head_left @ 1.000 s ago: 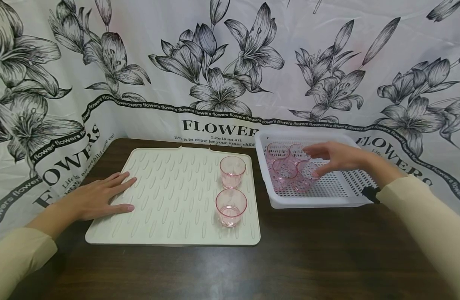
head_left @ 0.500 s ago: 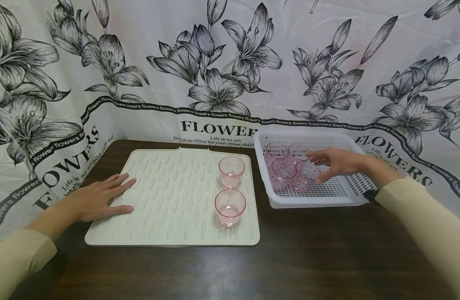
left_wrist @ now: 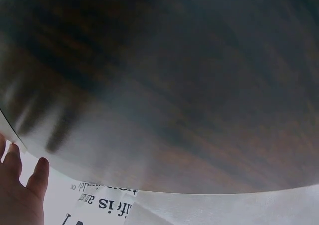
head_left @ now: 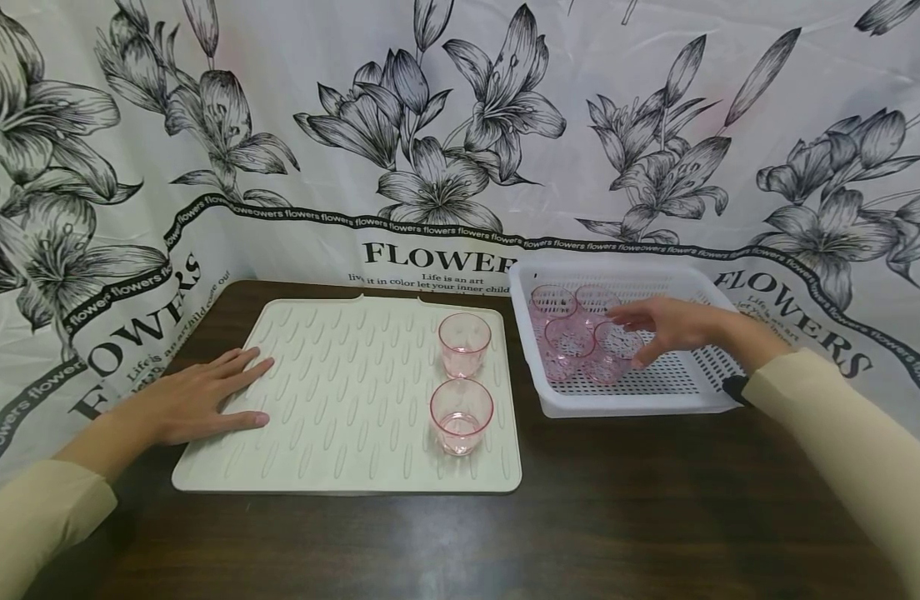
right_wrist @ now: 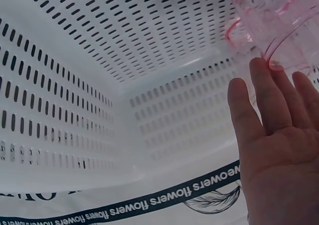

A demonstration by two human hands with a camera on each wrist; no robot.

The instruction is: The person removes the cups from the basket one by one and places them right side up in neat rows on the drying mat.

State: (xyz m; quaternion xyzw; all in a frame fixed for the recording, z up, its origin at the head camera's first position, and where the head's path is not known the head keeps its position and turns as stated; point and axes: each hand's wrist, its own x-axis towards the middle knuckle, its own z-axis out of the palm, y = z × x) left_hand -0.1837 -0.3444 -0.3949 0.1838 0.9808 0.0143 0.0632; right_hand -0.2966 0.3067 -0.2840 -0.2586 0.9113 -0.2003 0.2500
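Your left hand (head_left: 205, 398) is spread on the cream mat (head_left: 317, 392) – right hand (head_left: 677, 323), fingers parted, is right by pink glasses (head_left: 568, 346) in the white basket (head_left: 640, 406). Backdrop cloth (head_left: 340, 50) reads "FLOWERS", "Life is an art".

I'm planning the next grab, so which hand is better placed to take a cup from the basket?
Probably the right hand: it is over the white basket, close to the pink cups inside. The left hand rests on the mat's left side, farther from them.
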